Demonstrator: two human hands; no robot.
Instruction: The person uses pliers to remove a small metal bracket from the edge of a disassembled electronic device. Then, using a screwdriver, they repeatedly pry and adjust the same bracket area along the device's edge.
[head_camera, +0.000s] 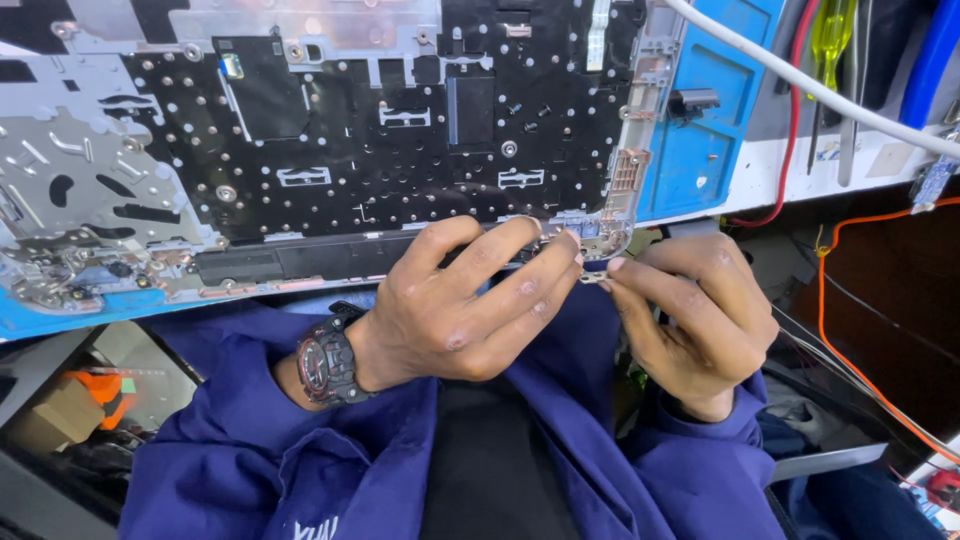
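Note:
A laptop keyboard frame lies upside down over a blue work mat, its black back dotted with small rivets and silver metal at the left. My left hand, with a dark wristwatch, grips the frame's near edge by the right corner. My right hand pinches a small part at that same corner, fingertips meeting the left hand's. Both sleeves are dark blue.
A white cable runs diagonally across the upper right. A red wire and an orange wire hang at the right. A yellow-handled screwdriver rests at the top right. An orange object lies below the bench at left.

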